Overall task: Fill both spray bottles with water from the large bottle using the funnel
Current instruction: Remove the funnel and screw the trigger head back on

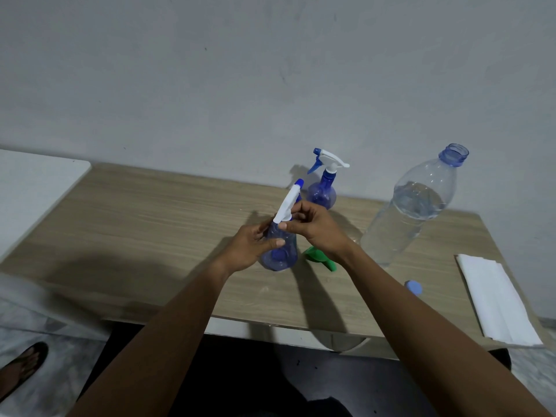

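Observation:
My left hand point(255, 245) grips the body of a blue spray bottle point(281, 254) standing on the wooden table point(150, 236). My right hand point(313, 227) pinches the collar of its white spray head point(287, 204), which tilts up to the left. A second blue spray bottle point(322, 191) with its head on stands behind, near the wall. The large clear bottle point(412, 212), uncapped and partly full of water, stands at the right. A green funnel point(320, 258) lies on the table under my right wrist, partly hidden.
A blue cap point(413, 287) lies by my right forearm. Folded white paper towels point(496, 299) lie at the table's right edge. A white surface point(33, 188) adjoins the table at the left. A foot in a sandal point(22, 365) is on the floor, lower left.

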A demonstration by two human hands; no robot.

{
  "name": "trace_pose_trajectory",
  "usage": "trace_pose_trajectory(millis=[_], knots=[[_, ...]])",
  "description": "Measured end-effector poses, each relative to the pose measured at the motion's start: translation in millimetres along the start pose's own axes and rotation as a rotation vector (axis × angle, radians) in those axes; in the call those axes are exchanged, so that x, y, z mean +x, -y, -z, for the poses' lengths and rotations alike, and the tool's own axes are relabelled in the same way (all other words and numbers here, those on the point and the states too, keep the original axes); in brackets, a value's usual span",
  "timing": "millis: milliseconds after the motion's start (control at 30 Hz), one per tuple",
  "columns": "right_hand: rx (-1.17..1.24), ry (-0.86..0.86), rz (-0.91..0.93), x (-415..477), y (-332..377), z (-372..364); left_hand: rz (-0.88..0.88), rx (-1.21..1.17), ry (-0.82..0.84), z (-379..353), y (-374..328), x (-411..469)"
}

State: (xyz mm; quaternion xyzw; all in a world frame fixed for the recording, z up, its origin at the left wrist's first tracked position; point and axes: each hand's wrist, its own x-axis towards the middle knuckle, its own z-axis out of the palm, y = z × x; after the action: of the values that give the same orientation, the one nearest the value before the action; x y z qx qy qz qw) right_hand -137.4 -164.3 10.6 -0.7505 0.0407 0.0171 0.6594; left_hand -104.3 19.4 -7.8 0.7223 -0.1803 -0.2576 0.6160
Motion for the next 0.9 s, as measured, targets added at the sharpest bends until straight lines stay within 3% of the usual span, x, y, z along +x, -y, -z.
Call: trace_pose_trajectory(millis=[300,600,767,900], knots=[[0.020,0.144,0.005,-3.3,3.5,12.3,0.018,0.020,0.010,2.6,-0.2,0.6],[0.034,0.003,0.061,-7.1,-5.3,-4.4,-0.028,-0.014,-0.044,-4.2,-1.1,-1.8],[0.020,-0.221,0.054,-20.8,-12.0,-17.9,-0.012,-0.020,-0.065,-5.4,5.6,-12.6],[0.050,-0.208,0.069,-33.8,-13.0,-24.9,0.034,-0.002,-0.032,5.6,16.0,-24.9]])
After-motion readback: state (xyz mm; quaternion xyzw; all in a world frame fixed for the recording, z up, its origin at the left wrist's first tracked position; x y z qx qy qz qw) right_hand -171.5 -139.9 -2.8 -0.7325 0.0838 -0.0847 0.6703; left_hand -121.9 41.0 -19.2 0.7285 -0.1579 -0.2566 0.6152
